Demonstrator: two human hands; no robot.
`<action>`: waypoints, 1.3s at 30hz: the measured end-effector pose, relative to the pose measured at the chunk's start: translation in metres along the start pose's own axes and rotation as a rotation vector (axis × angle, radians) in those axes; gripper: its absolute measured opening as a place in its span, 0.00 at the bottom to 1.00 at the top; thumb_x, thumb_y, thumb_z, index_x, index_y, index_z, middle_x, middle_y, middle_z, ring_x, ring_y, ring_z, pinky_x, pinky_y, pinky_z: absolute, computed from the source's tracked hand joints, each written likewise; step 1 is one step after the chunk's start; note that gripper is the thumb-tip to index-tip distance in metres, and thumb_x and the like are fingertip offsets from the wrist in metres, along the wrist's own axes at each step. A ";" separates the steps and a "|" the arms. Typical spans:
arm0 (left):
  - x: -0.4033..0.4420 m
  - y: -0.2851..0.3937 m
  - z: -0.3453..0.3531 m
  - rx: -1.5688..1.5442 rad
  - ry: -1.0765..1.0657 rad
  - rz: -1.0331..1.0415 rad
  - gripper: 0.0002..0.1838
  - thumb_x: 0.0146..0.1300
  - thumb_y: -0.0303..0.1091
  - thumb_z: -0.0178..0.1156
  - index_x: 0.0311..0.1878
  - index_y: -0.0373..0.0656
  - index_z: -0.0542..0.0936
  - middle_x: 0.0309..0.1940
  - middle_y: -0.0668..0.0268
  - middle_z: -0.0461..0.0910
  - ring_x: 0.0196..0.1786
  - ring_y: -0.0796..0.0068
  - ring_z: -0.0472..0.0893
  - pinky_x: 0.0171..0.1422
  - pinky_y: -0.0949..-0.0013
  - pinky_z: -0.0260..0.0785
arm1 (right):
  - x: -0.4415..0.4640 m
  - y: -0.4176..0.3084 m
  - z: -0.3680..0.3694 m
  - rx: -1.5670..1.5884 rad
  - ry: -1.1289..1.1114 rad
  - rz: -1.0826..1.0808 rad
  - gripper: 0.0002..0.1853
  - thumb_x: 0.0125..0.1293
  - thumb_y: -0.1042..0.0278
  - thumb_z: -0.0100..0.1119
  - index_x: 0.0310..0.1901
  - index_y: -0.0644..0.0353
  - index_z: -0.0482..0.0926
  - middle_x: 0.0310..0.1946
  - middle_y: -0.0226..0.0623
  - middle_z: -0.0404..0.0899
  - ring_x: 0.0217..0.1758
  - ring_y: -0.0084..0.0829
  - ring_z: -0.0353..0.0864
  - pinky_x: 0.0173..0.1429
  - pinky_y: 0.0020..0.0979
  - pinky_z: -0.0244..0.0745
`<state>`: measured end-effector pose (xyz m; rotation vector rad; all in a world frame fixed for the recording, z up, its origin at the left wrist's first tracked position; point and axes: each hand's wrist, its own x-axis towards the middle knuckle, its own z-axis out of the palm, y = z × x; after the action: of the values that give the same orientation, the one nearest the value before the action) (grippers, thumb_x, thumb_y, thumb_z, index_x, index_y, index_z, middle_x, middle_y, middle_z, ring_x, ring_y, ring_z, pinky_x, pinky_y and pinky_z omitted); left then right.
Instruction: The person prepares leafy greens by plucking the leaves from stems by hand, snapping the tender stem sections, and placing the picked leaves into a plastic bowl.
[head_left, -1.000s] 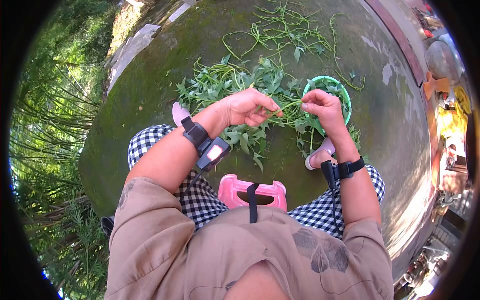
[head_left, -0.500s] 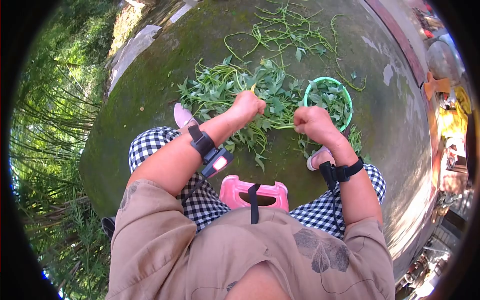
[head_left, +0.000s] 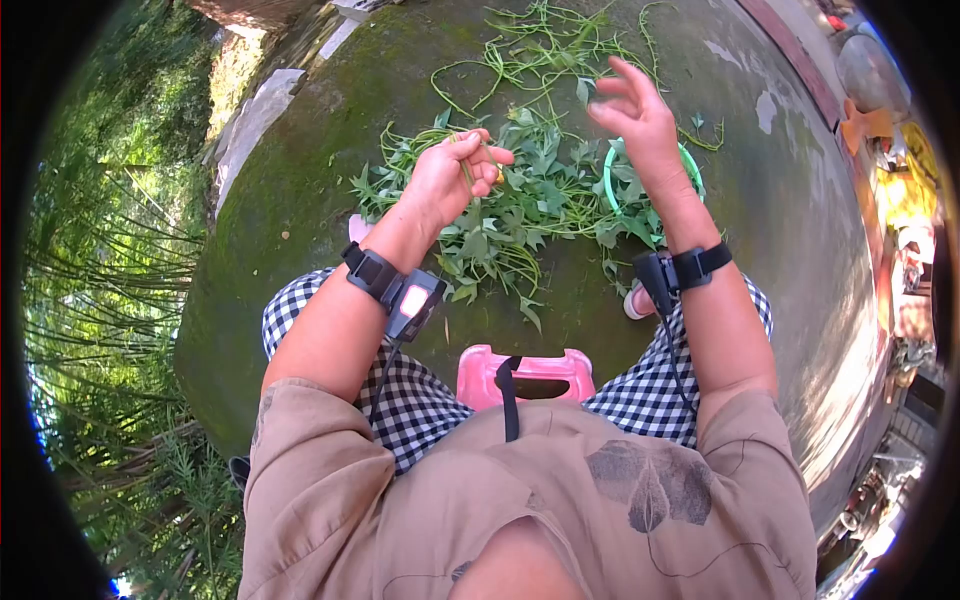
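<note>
Your left hand [head_left: 445, 180] curls its fingers around a thin green stem [head_left: 466, 172]. Your right hand [head_left: 637, 120] is spread open, with a leaf [head_left: 585, 91] by its fingers; I can't tell if they touch. The leafy pile [head_left: 530, 185] lies on the ground beside the green basket [head_left: 608, 180], partly hidden by your right arm. If that arm dips, it could bump the basket and spill leaves. Tugging tangled stems could snap them.

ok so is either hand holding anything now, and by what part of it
The left hand holds a thin green stem in its curled fingers; which part of the stem, I can't tell. The right hand looks open and empty.
</note>
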<state>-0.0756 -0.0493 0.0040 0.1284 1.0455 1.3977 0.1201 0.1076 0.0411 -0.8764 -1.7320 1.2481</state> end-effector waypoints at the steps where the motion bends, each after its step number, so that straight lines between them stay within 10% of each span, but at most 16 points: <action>1: 0.001 0.000 0.000 -0.061 -0.011 -0.015 0.09 0.76 0.34 0.44 0.48 0.43 0.71 0.36 0.54 0.81 0.27 0.73 0.75 0.25 0.73 0.63 | 0.007 -0.005 0.003 0.012 0.017 -0.033 0.12 0.59 0.66 0.65 0.41 0.64 0.83 0.29 0.34 0.84 0.32 0.28 0.82 0.38 0.30 0.77; 6: 0.013 0.003 -0.012 -0.247 -0.090 -0.028 0.09 0.76 0.35 0.44 0.48 0.43 0.72 0.31 0.59 0.78 0.26 0.74 0.70 0.26 0.72 0.60 | -0.006 0.003 0.027 -0.035 -0.373 0.288 0.14 0.60 0.65 0.64 0.44 0.64 0.84 0.28 0.33 0.83 0.28 0.22 0.79 0.36 0.26 0.76; 9: 0.014 0.005 -0.004 -0.263 -0.056 -0.024 0.10 0.76 0.36 0.44 0.49 0.42 0.72 0.31 0.61 0.76 0.26 0.75 0.68 0.25 0.73 0.59 | -0.028 0.013 0.060 -0.035 -0.514 0.023 0.18 0.61 0.61 0.62 0.48 0.65 0.82 0.33 0.35 0.84 0.28 0.22 0.80 0.36 0.26 0.76; 15: 0.017 0.005 0.001 -0.329 -0.081 -0.034 0.11 0.75 0.38 0.44 0.50 0.41 0.71 0.31 0.63 0.73 0.26 0.76 0.67 0.24 0.73 0.57 | -0.041 0.019 0.065 0.029 -0.746 0.543 0.12 0.69 0.59 0.57 0.36 0.59 0.79 0.29 0.24 0.74 0.33 0.18 0.73 0.38 0.27 0.75; 39: 0.046 0.013 -0.016 -0.403 -0.057 0.037 0.14 0.75 0.37 0.42 0.45 0.40 0.76 0.30 0.62 0.73 0.25 0.73 0.64 0.24 0.71 0.54 | -0.037 0.010 -0.023 -0.055 -0.702 0.628 0.08 0.67 0.67 0.59 0.36 0.63 0.74 0.22 0.26 0.71 0.24 0.20 0.74 0.30 0.25 0.72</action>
<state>-0.1036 -0.0159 -0.0209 -0.1080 0.7012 1.6010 0.1578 0.0875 0.0277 -1.1549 -2.1021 2.1207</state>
